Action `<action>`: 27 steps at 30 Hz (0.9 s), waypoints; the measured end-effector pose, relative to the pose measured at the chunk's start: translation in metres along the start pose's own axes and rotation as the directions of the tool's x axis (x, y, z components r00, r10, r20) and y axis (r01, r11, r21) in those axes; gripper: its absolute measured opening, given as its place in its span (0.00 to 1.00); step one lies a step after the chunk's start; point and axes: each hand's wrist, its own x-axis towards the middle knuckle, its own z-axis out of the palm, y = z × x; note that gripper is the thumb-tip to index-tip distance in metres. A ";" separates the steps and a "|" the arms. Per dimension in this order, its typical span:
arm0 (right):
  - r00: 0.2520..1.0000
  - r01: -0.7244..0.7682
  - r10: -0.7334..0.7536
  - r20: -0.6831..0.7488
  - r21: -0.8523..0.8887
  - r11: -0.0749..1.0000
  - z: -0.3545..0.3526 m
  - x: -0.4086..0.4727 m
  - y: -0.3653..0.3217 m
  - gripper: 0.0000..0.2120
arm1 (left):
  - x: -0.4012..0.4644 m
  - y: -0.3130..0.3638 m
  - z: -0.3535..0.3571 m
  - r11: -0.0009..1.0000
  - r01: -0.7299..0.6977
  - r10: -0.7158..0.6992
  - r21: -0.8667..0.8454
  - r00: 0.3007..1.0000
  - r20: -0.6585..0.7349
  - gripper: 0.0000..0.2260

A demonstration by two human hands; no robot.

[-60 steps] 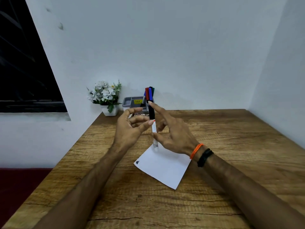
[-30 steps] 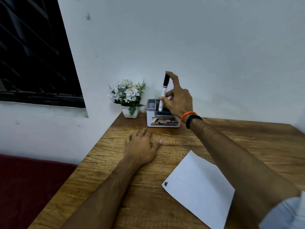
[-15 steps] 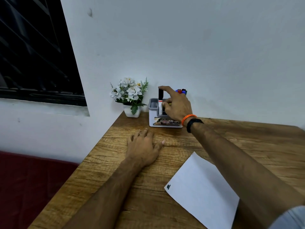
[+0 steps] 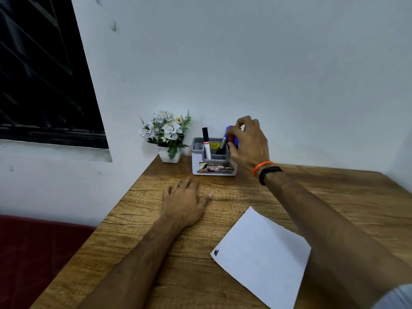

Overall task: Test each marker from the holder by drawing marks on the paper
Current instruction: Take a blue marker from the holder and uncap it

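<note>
The right hand (image 4: 248, 144) reaches to the back of the table and curls its fingers around the tops of the markers (image 4: 230, 136) in the holder (image 4: 214, 169). I can see blue and a bit of red between the fingers. It looks like the hand is picking the next marker to try, but I cannot tell which one it has. The left hand (image 4: 184, 200) lies flat on the table (image 4: 334, 197) with its fingers spread and holds nothing. It is probably just resting there until it is needed to pull off a cap.

The holder is a small grey and white box that stands against the wall. A black marker (image 4: 206, 142) with a white body stands alone in its left part, apart from the others. Maybe it is kept there because it is already tested.

The paper (image 4: 263, 257) lies nearer the person, under the right arm, close enough to draw on. It has one small dark mark (image 4: 215, 252) near its left corner. The rest looks blank, so most of the testing is not yet done.

A little pot of white flowers (image 4: 166, 133) sits just left of the holder.
</note>
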 end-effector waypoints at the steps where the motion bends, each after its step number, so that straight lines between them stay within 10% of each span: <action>1: 0.999 0.048 -0.048 0.005 -0.039 0.998 0.002 0.001 0.001 0.12 | 0.000 0.000 0.000 1.000 0.000 0.000 0.002 1.000 0.006 0.31; 27: 0.875 0.165 0.040 0.482 -0.375 0.912 0.003 0.052 -0.024 0.10 | 0.003 0.009 0.005 0.992 -0.115 0.116 -0.047 0.993 0.017 0.29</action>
